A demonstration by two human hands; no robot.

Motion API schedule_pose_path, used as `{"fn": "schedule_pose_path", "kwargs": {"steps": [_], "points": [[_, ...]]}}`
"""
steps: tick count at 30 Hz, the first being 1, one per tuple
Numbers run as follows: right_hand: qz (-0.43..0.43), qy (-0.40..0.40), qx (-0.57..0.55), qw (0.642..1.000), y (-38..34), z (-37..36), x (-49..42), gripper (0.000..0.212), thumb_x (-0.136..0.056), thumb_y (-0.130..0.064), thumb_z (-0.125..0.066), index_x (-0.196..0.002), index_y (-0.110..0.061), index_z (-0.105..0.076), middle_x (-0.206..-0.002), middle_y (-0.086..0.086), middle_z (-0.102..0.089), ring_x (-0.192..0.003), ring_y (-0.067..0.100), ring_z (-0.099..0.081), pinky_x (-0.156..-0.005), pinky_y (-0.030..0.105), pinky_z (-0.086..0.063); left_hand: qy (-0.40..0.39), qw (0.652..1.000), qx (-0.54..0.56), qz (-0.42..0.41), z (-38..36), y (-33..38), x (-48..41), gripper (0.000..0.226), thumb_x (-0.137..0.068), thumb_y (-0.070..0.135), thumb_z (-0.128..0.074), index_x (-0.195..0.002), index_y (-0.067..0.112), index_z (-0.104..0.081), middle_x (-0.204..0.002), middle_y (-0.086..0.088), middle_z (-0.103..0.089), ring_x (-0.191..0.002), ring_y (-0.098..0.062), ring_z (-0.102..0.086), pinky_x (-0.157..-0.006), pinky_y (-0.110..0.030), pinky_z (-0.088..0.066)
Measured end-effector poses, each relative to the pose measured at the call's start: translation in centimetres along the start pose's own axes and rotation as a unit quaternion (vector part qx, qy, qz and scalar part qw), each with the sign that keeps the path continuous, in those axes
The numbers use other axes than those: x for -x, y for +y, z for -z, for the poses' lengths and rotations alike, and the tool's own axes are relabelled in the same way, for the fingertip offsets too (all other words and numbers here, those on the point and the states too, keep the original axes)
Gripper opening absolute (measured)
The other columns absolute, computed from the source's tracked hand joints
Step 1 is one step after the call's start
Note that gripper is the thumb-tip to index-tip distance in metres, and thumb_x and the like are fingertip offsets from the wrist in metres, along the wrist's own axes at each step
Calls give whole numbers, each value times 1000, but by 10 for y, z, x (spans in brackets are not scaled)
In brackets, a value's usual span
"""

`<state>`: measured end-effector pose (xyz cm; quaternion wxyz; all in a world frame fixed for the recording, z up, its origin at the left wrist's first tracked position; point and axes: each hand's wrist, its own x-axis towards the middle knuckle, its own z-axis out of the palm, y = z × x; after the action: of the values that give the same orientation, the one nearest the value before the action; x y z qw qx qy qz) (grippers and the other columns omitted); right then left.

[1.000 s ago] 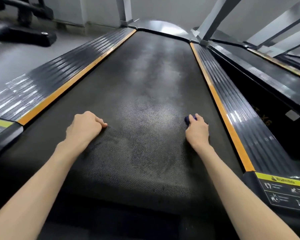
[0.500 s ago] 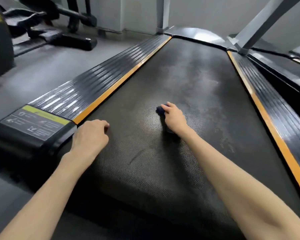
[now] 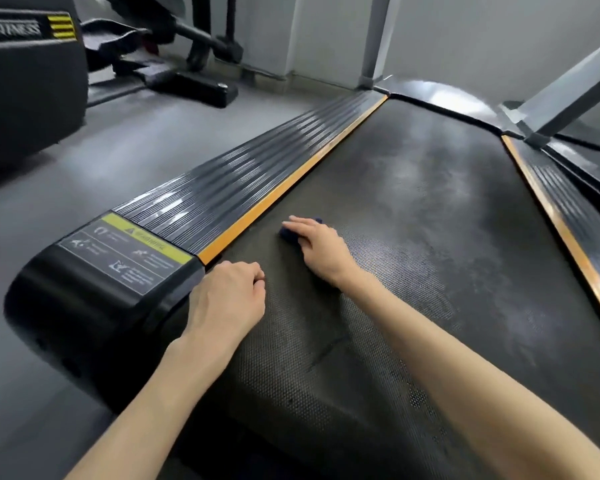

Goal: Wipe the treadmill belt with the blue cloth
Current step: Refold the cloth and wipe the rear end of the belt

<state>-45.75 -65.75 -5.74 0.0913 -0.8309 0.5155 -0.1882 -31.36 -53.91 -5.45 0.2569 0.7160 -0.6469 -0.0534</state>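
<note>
Over by the left orange strip (image 3: 284, 192), the right hand (image 3: 321, 249) has swept the blue cloth (image 3: 290, 233) across the treadmill belt (image 3: 430, 237) from the right edge, fingers nearly straight, pressing it down, so one pass looks done. Left hand (image 3: 227, 299) is an empty loose fist beside it, no containers about

The right hand (image 3: 321, 249) presses the blue cloth (image 3: 288, 234) onto the treadmill belt (image 3: 430, 237), near the belt's left edge. The left hand (image 3: 227, 299), fingers curled, rests on the belt's near left corner.
</note>
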Motion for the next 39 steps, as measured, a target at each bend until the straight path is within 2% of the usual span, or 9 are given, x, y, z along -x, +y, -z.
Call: {"fn": "schedule_pose_path", "kwargs": {"steps": [4, 8, 11, 19, 24, 26, 31, 34, 39], "points": [[183, -69, -46, 980, -2, 5, 27, 42, -92, -3, -49, -128, -22, -56, -139, -5, -49, -128, 11, -43, -105, 23, -29, 20, 999, -38, -11, 3, 5, -2, 34, -96, 41, -42, -115, 24, -64, -107, 1, -67, -97, -14, -62, -65, -20, -38], [-33, -4, 9, 999, 42, 2, -41, 45, -92, 1, -43, -131, -19, -54, -149, 7, -35, -137, 32, -29, -113, 36, -21, -5, 999, -39, 5, 4, 3, -5, 37, -96, 42, -40, -104, 22, -69, -106, 0, -68, -95, -21, -62, -64, -25, -39], [-150, 57, -22, 987, 28, -5, -61, 48, -89, 3, -40, -129, -21, -53, -148, 4, -36, -133, 30, -35, -104, 32, -31, -19, 998, -56, 11, 5, 8, -8, 37, -96, 41, -40, -105, 17, -67, -99, -6, -65, -92, -23, -62, -65, -28, -43], [129, -42, -41, 990, 7, -2, 5, 41, -92, -4, -50, -126, -24, -58, -143, -6, -44, -131, 16, -42, -109, 33, -30, -13, 987, -158, -22, 6, 29, 1, 29, -99, 28, -35, -99, 14, -61, -97, -5, -62, -91, -20, -61, -62, -25, -34], [-183, 70, 9, 981, 73, 16, -62, 48, -91, 1, -41, -130, -23, -54, -150, 2, -34, -134, 28, -34, -104, 32, -31, -12, 991, -135, 11, 9, 24, -3, 35, -97, 27, -39, -63, 17, -36, -60, 3, -32, -51, -11, -31, -44, -21, -22], [-232, 93, 11, 968, 63, 14, -62, 52, -88, 2, -42, -134, -21, -50, -152, 0, -30, -135, 27, -32, -106, 32, -29, -17, 991, -131, 7, 9, 22, -3, 41, -97, 28, -38, -58, 18, -27, -59, 4, -25, -48, -9, -20, -42, -20, -15], [-16, 24, -42, 999, -2, -11, -7, 49, -91, -2, -44, -132, -28, -52, -147, -9, -37, -133, 18, -35, -107, 31, -26, 1, 991, -133, 2, 6, 28, -9, 27, -95, 30, -40, -78, 16, -57, -64, 2, -38, -66, -19, -55, -51, -24, -32], [65, -34, -60, 995, 19, 3, -1, 45, -92, 0, -46, -128, -25, -56, -145, -6, -41, -132, 16, -39, -111, 29, -26, -7, 995, -100, 10, 12, 28, -17, 26, -95, 32, -41, -83, 14, -57, -72, -2, -44, -70, -21, -51, -59, -28, -36], [-212, 55, 12, 976, 77, 22, -35, 49, -93, -3, -40, -135, -26, -49, -152, -3, -29, -137, 24, -29, -108, 32, -26, -21, 996, -81, 20, 10, 16, -19, 32, -95, 35, -40, -98, 14, -64, -76, -1, -46, -72, -19, -45, -62, -28, -35]]}}
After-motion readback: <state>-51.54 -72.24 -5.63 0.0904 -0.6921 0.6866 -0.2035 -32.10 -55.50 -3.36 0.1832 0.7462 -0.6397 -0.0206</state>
